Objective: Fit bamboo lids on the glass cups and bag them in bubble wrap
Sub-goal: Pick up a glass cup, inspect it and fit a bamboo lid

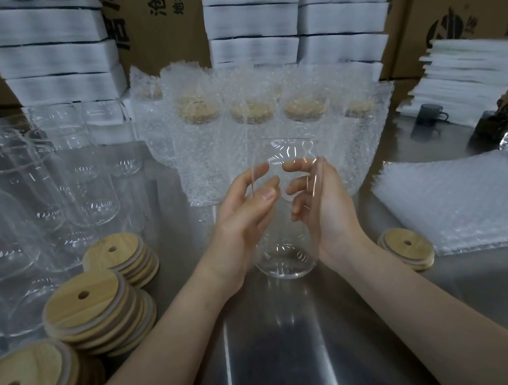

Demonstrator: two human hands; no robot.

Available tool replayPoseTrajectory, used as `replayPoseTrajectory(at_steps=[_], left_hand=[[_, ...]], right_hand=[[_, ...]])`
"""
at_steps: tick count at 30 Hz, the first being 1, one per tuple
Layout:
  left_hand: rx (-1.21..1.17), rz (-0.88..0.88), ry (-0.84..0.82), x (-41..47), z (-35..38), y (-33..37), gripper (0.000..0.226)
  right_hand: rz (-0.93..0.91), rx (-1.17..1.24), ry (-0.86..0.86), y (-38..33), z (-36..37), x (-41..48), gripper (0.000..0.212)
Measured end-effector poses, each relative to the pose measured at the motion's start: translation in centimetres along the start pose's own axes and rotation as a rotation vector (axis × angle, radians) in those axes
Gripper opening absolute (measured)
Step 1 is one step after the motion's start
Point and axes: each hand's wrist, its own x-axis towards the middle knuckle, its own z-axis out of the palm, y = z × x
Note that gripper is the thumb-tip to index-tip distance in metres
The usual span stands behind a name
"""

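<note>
Lidding step: our left hand (pixel 245 212) and right hand (pixel 325 205) curl round an unlidded glass cup (pixel 287 260) (upright); next we'd likely grab the nearby bamboo lid (pixel 406 248).

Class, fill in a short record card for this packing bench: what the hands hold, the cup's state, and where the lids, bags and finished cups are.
Hands: left hand and right hand both hold one cup
Cup state: clear glass, upright, no lid on
Lids: lid stacks at left; single lid at right
Bags: bag pile, flat, at right
Finished: bagged cups, lidded, behind the hands
Waiting: bare cups at left
</note>
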Motion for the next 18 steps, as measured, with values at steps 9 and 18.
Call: replayPoseTrajectory(at_steps=[9,18], left_hand=[[0.233,0.122,0.044,-0.3,0.9,0.2,0.078],[0.462,0.194,0.268,-0.7,2.4,0.2,0.087]], right_hand=[[-0.002,0.053,-0.086,-0.3,0.8,-1.1,0.047],[-0.099,-0.006,0.051,-0.4,0.7,-0.4,0.047]])
